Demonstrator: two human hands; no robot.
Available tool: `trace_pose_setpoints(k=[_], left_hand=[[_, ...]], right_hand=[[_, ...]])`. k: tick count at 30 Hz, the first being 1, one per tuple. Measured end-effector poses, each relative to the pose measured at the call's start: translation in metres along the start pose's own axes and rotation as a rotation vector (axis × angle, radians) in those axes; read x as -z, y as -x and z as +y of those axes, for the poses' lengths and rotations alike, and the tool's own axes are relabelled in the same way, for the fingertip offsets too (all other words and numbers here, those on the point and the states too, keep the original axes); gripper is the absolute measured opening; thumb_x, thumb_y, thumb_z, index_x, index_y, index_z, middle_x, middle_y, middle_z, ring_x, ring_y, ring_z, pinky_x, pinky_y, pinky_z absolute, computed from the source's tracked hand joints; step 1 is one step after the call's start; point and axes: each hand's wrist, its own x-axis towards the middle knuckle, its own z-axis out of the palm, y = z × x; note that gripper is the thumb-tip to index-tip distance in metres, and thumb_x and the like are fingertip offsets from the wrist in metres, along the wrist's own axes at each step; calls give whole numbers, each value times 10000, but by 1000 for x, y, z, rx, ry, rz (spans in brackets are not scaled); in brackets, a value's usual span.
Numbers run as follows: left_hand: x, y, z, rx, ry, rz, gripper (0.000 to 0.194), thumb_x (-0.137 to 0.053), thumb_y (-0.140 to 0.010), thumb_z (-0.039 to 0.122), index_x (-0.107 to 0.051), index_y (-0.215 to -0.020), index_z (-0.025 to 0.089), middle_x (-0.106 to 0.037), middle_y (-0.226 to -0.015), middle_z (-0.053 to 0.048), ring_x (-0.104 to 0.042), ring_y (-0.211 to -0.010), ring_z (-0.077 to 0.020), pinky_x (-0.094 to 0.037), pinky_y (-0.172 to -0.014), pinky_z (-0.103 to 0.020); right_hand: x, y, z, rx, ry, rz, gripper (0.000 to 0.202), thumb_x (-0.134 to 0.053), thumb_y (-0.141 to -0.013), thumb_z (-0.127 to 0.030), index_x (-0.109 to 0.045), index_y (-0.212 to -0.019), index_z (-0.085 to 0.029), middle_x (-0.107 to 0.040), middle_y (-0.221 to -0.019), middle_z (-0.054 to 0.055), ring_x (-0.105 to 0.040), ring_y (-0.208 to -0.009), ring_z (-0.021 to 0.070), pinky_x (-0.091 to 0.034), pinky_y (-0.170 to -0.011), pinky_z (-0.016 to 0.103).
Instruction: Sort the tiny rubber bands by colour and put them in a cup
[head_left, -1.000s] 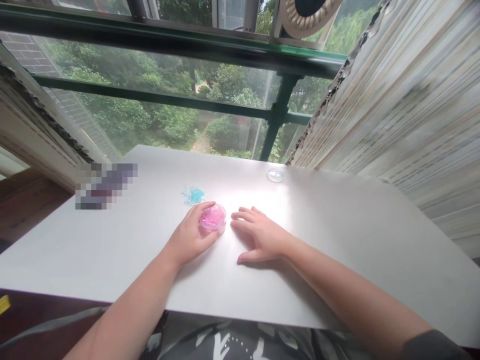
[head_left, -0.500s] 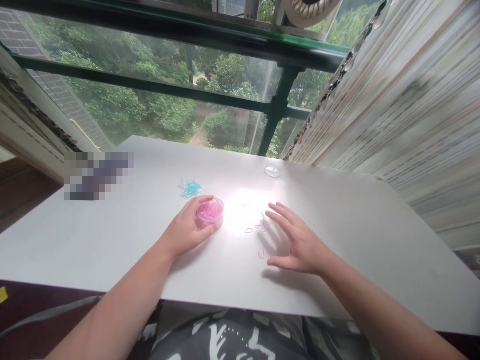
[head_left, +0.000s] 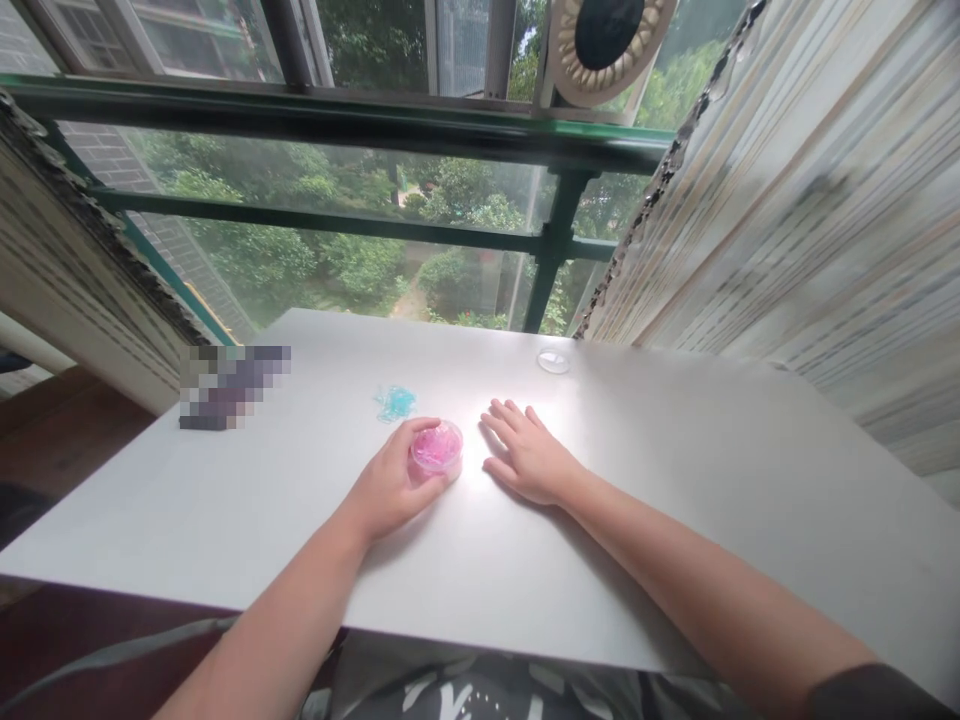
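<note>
Head view, seated person at white tabletop (head_left: 675, 520) by a window. Counts: 2 hands, 1 round clear tub (head_left: 436, 449) filled w/ pink loops, 1 small pile of blue loops (head_left: 395, 402), 1 clear lid (head_left: 553, 361), 1 pixelated dark object (head_left: 234, 386) at far left.

Left hand (head_left: 390, 488): fingers curled around the tub from its left and near side, thumb at the near rim, gripping it as it stands on the tabletop. Right hand (head_left: 529, 460): open, palm down, fingers spread and flat on the tabletop, holding nothing; fingertips point away toward the window.

Position: tub sits between the 2 hands, in contact w/ the left, just beside the right but apart from it, a bright glare patch lying in the gap. Blue loops lie just beyond the tub, to its far left, apart from both hands. Lid rests well beyond the right hand, near the far tabletop edge.

Change vs. 0.5 s ago: right hand was further right and lifted, w/ approx. 5 loose pink loops scattered on the tabletop between it and the tub; now it lies flat over that spot, closer to the tub, and 0 loose pink loops show. Left hand's grip on the tub is unchanged. Lid and blue loops hold their places.
</note>
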Motion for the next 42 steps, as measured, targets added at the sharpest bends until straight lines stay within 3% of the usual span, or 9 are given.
trace_pose_setpoints(k=[7, 11, 15, 18, 22, 27, 31, 38, 42], left_hand=[[0, 0, 0, 2, 32, -29, 528, -631, -791, 360, -416, -1257, 237, -527, -1290, -109, -534, -1164, -270, -406, -1005, -461], [0, 1, 0, 19, 26, -35, 538, -629, -787, 346, -412, -1268, 240, -517, -1304, -108, -535, -1164, -269, -417, -993, -459], [1, 1, 1, 3, 2, -33, 543, -632, -771, 315, -428, -1268, 235, -518, -1307, -112, -541, -1158, -277, -440, -967, -455], [1, 1, 5, -2, 2, -34, 515, -623, -781, 325, -441, -1257, 245, -535, -1290, -101, -556, -1136, -269, -454, -952, -449], [0, 1, 8, -9, 6, -44, 517, -629, -781, 341, -445, -1254, 240, -545, -1280, -97, -561, -1133, -265, -454, -962, -440], [0, 1, 8, -12, 24, -45, 508, -630, -788, 352, -440, -1244, 230, -552, -1267, -96, -573, -1115, -257, -456, -966, -422], [0, 1, 9, -23, 19, -48, 504, -628, -788, 351, -441, -1240, 231, -553, -1263, -98, -569, -1118, -262, -454, -967, -429], [0, 0, 7, -20, 8, -39, 512, -629, -776, 346, -454, -1244, 234, -550, -1267, -95, -560, -1129, -269, -455, -966, -434], [0, 1, 8, -27, 1, -48, 515, -626, -776, 352, -443, -1243, 238, -541, -1270, -97, -555, -1135, -270, -446, -975, -436]], right_hand=[[-3, -19, 20, 48, -271, 225, 329, -474, -896, -297, -543, -1185, -153, -525, -1305, 153, -450, -1247, 247, -350, -1040, 423], [17, -10, 33, -135, -441, 352, 281, -381, -934, -299, -578, -1080, -161, -615, -1105, 109, -588, -1005, 188, -465, -866, 328], [40, 7, 30, -293, -216, 120, 503, -589, -790, -522, -584, -1129, -151, -596, -1035, 114, -596, -845, 212, -469, -764, 333], [44, 16, 13, -271, -74, -42, 537, -698, -642, -598, -625, -958, -170, -567, -955, 96, -577, -805, 221, -461, -709, 322], [37, 10, -8, -196, -18, -89, 364, -714, -683, -454, -620, -903, -180, -547, -932, 85, -563, -797, 205, -443, -680, 288], [40, -8, -7, -88, -55, -210, 128, -597, -774, -182, -668, -880, -183, -565, -918, 67, -546, -640, 129, -415, -629, 240], [42, -13, 3, -22, -68, -189, 265, -506, -784, -67, -703, -908, -192, -614, -903, 59, -578, -701, 141, -404, -648, 228], [36, -8, 8, 18, 30, -177, 214, -492, -793, -89, -685, -750, -170, -653, -829, 66, -588, -713, 163, -398, -644, 247], [37, -5, 14, -13, -50, -111, 199, -496, -771, -73, -668, -725, -162, -664, -816, 67, -597, -731, 166, -414, -656, 251]])
